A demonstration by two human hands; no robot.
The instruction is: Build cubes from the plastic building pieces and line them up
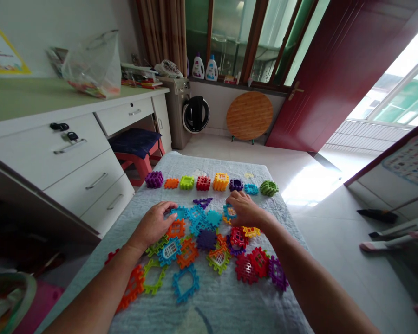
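On the left, my left hand (157, 223) has its thumb and fingers around the near end of a light blue interlocking tile (179, 212). My right hand (244, 208) curls over a blue window tile (231, 211) at the right of the pile; part of that tile hides under the palm. Between my hands lie more light blue tiles (196, 214), a dark purple square tile (206, 240) and a purple triangle frame (202, 202). Closer in are orange tiles (187, 253), a blue frame (186, 284), a green frame (154, 277) and red tiles (246, 269).
Along the table's far side stands a row of colour-sorted stacks, from purple (154, 179) through yellow (220, 181) to green (269, 188). A pale cloth (216, 311) covers the table. A stool (136, 144), a white drawer desk (80, 157) and a pink tub (43, 297) stand left.
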